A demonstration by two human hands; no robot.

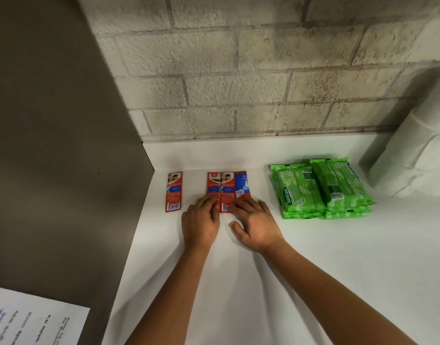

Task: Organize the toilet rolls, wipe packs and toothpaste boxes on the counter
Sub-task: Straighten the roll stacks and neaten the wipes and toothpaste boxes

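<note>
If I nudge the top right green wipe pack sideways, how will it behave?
The top right wipe pack looks soft and glossy, so it would probably slide and flex rather than roll. It sits skewed atop the right stack, so a push may slip it off.

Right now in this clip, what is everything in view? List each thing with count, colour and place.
lone toothpaste box: one, red, counter's left edge, apart from the others.
grouped toothpaste boxes: three side by side, two red, one blue-faced, centre.
wipe packs: green, two adjacent stacks, right of centre; count per stack unclear.
toilet rolls: white, blurred, far right; count unclear.
counter: one, white.
brick wall: grey, behind.
printed sheet: one, white, lower left.
left hand: on grouped boxes' near ends.
right hand: same, beside it.
</note>
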